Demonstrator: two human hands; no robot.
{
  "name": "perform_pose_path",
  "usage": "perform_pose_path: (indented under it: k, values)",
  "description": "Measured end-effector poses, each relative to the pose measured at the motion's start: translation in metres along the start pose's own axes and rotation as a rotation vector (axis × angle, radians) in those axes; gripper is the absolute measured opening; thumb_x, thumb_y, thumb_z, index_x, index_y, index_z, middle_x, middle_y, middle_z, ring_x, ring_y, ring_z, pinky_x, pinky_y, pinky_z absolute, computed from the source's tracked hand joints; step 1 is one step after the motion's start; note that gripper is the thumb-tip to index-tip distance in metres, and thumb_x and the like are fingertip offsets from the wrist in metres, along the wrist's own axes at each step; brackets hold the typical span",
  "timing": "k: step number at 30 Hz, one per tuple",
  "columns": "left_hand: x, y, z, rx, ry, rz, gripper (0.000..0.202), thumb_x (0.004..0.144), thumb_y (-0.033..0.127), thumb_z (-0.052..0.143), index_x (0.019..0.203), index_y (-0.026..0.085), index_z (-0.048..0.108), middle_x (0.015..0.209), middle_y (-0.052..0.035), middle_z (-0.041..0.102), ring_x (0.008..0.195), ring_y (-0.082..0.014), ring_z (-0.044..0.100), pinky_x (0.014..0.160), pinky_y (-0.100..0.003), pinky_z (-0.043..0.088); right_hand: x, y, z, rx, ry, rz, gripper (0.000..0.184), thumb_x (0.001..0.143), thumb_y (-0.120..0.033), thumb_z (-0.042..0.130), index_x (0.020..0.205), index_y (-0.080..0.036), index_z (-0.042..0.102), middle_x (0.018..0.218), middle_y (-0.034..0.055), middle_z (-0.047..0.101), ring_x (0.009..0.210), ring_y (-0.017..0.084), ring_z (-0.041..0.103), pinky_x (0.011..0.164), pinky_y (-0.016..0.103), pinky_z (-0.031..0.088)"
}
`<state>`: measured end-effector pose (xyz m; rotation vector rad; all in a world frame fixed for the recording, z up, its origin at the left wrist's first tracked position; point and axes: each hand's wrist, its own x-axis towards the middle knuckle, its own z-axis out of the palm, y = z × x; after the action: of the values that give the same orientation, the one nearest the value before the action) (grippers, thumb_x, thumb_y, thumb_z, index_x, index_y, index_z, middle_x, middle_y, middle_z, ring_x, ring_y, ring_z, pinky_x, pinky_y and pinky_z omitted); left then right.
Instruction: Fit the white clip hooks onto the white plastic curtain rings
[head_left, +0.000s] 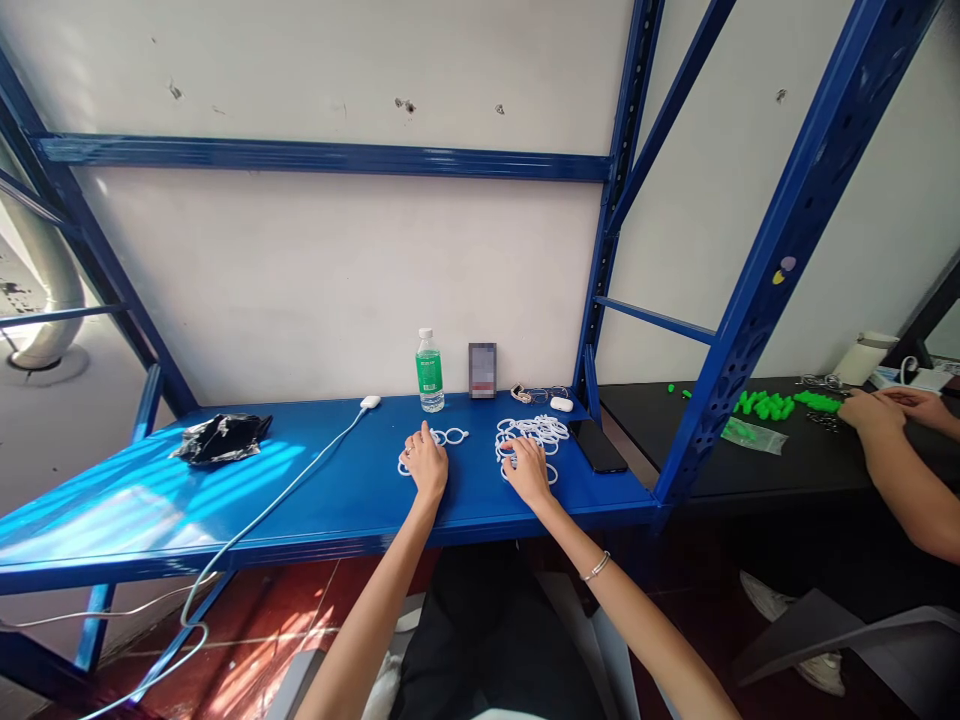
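My left hand [426, 462] rests low over the blue tabletop, its fingers curled at a white ring [403, 467] that shows past them. Just beyond it lie joined white rings [452, 436] with a small tip at the right end. My right hand [529, 470] is at the near left side of a heap of white rings [544, 430]. Its thumb and fingers are apart, touching or just over the rings; the palm hides part of the heap. Whether a ring sits under those fingers is hidden.
Along the wall stand a water bottle [430, 372], a dark box [482, 371], glasses [551, 393] and a white case [561, 404]. A phone [598, 446] lies right; a white cable [300, 475] and black bag [225, 438] left. Another person's hands [874, 410] work near green pieces [765, 404].
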<state>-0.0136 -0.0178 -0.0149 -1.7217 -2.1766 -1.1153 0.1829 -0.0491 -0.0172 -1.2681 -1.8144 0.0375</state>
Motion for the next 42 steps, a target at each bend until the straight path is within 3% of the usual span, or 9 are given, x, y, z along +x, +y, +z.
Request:
perform_pose_path:
  k: [5,9,19,24,32,42]
  values:
    - [-0.002,-0.001,0.002,-0.007,0.008,0.027,0.052,0.086,0.013,0.039,0.138,0.012,0.045,0.132,-0.02,0.053,0.128,-0.0351,0.041,0.099,-0.053,0.037,-0.001,0.008,0.005,-0.047,-0.023,0.001,0.022,0.08,-0.009,0.05,0.088,-0.023,0.064,0.096,0.0088,0.069,0.097,0.033,0.059,0.086,0.054,0.043]
    - [-0.002,-0.001,0.002,-0.102,-0.005,0.127,0.046,0.088,0.017,0.038,0.131,0.009,0.051,0.134,-0.0233,0.05,0.129,-0.0392,0.038,0.1,-0.059,0.034,-0.002,0.01,0.007,-0.072,-0.035,0.006,0.025,0.081,-0.006,0.048,0.089,-0.023,0.065,0.096,0.0089,0.07,0.098,0.033,0.059,0.086,0.054,0.042]
    - [-0.003,0.007,0.0,-0.292,-0.178,0.494,0.027,0.089,0.016,0.044,0.105,0.019,0.066,0.11,-0.0125,0.065,0.112,-0.0299,0.054,0.091,-0.043,0.045,-0.002,0.008,0.005,-0.095,-0.029,0.001,0.023,0.086,-0.007,0.048,0.086,-0.022,0.066,0.093,0.0101,0.069,0.096,0.033,0.058,0.081,0.05,0.042]
    - [-0.005,0.01,-0.004,-0.405,-0.221,0.595,0.024,0.094,0.03,0.047,0.097,0.018,0.067,0.104,-0.0112,0.066,0.106,-0.0277,0.056,0.089,-0.041,0.047,0.0,0.002,0.0,-0.061,0.015,-0.059,0.021,0.09,-0.008,0.048,0.087,-0.019,0.065,0.091,0.0098,0.068,0.094,0.03,0.056,0.079,0.045,0.045]
    - [-0.007,0.013,-0.008,-0.589,-0.274,0.613,0.036,0.097,0.042,0.041,0.097,0.019,0.069,0.099,-0.009,0.068,0.102,-0.0237,0.057,0.091,-0.039,0.046,0.002,-0.012,-0.006,0.024,0.034,-0.287,0.021,0.093,-0.007,0.048,0.093,-0.019,0.066,0.093,0.0065,0.066,0.097,0.024,0.054,0.084,0.037,0.05]
    - [-0.003,0.009,-0.001,-0.765,-0.428,0.504,0.037,0.088,0.05,0.053,0.089,0.018,0.072,0.099,-0.0106,0.07,0.099,-0.0252,0.061,0.085,-0.036,0.05,-0.001,-0.014,-0.004,-0.006,-0.04,-0.453,0.025,0.094,-0.007,0.044,0.095,-0.017,0.067,0.092,0.0094,0.067,0.1,0.026,0.056,0.082,0.041,0.05]
